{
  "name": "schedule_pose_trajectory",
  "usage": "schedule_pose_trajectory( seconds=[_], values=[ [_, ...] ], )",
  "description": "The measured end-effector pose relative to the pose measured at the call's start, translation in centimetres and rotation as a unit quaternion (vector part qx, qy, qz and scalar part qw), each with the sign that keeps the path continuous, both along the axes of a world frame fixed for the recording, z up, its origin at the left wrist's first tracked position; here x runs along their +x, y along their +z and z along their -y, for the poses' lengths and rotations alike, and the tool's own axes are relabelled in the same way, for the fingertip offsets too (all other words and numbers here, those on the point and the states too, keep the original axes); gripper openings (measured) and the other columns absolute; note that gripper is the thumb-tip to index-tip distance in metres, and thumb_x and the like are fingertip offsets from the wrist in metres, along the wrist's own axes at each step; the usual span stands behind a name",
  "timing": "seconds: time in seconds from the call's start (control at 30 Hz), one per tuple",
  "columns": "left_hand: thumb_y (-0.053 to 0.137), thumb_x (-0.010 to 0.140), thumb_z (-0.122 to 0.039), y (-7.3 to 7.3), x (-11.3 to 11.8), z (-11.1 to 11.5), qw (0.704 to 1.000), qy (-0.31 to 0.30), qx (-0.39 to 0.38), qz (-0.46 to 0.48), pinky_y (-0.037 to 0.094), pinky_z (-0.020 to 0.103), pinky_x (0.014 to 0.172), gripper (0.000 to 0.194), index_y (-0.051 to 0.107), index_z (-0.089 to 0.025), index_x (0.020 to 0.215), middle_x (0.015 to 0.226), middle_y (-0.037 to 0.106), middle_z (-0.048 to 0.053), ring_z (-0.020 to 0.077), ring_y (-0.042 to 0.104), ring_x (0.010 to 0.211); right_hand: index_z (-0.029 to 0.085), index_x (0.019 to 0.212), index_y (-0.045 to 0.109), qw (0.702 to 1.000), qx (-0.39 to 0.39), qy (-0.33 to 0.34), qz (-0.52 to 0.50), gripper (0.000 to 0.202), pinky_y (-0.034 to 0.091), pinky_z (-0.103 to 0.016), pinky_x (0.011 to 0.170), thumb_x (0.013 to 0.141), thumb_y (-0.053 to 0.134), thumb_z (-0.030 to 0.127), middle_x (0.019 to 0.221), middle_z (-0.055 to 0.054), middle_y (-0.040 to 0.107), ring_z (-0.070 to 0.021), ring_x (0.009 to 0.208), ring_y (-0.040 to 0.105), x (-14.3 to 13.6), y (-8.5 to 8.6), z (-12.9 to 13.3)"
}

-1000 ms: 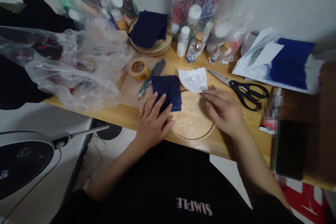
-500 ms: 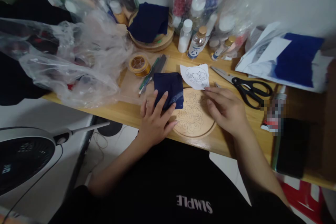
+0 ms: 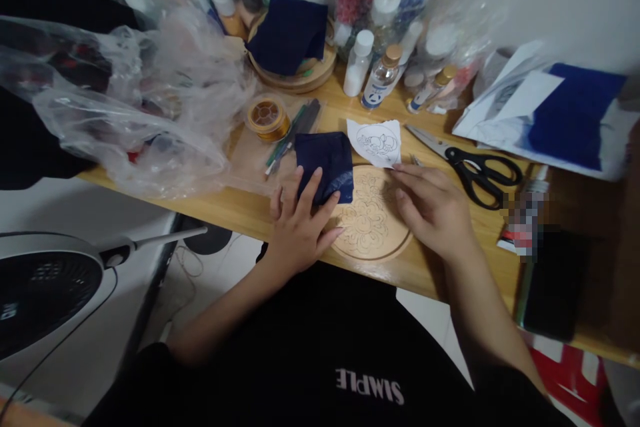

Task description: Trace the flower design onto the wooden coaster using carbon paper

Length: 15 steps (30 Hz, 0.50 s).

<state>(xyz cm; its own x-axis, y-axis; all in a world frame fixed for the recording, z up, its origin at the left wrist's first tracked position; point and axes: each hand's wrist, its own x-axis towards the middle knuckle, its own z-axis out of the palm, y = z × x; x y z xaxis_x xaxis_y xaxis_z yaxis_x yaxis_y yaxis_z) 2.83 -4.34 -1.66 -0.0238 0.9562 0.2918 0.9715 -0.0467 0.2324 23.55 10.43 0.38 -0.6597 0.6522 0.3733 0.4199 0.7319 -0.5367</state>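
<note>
My left hand lies with its fingers spread over the lower part of a dark blue sheet. Its thumb reaches the edge of a round wooden board, which bears a floral line pattern. The blue sheet overlaps the board's upper left. My right hand rests at the board's right side, fingers stretched out and thumb apart. Its index fingertip touches the lower corner of a torn white paper with a line drawing in an oval. That paper sits just beyond the board's far edge.
Black-handled scissors, a glue tube and a dark phone lie to the right. A gold wire spool and pens are left of the sheet. Small bottles stand behind; a clear plastic bag spreads at left.
The view has shifted slightly. Both hands, the blue sheet and the drawing keep about the same places relative to the board.
</note>
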Motion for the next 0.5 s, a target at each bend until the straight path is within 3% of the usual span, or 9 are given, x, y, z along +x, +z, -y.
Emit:
schedule_pose_trajectory(
  seconds=[0.2, 0.3, 0.5],
  values=[
    [0.058, 0.091, -0.046, -0.1, 0.2, 0.0, 1.000, 0.006, -0.013, 0.003, 0.018, 0.050, 0.115, 0.049, 0.054, -0.028, 0.136, 0.158, 0.037, 0.012, 0.0345, 0.028, 0.148, 0.025, 0.117, 0.068, 0.998, 0.021, -0.057, 0.011, 0.031, 0.056, -0.048, 0.093, 0.087, 0.062, 0.028, 0.115, -0.008, 0.073, -0.0255, 0.105, 0.069, -0.9, -0.1, 0.5],
    [0.056, 0.092, -0.046, -0.1, 0.3, 0.0, 1.000, 0.010, -0.019, 0.007, 0.020, 0.049, 0.113, 0.048, 0.054, -0.029, 0.137, 0.158, 0.038, 0.012, 0.0343, 0.032, 0.146, 0.025, 0.122, 0.064, 0.994, 0.051, -0.090, 0.022, 0.040, 0.055, -0.050, 0.094, 0.085, 0.066, 0.036, 0.118, -0.010, 0.072, -0.0277, 0.108, 0.067, -1.8, -0.5, 0.8],
    [0.054, 0.093, -0.052, 0.0, 0.1, 0.0, 0.999, 0.008, -0.031, 0.017, 0.021, 0.049, 0.110, 0.050, 0.055, -0.028, 0.137, 0.157, 0.039, 0.014, 0.0361, 0.032, 0.145, 0.022, 0.130, 0.058, 0.993, 0.044, -0.082, 0.068, 0.055, 0.052, -0.055, 0.098, 0.083, 0.067, 0.048, 0.127, -0.014, 0.066, -0.0320, 0.116, 0.063, -2.1, 0.0, 0.1]
  ],
)
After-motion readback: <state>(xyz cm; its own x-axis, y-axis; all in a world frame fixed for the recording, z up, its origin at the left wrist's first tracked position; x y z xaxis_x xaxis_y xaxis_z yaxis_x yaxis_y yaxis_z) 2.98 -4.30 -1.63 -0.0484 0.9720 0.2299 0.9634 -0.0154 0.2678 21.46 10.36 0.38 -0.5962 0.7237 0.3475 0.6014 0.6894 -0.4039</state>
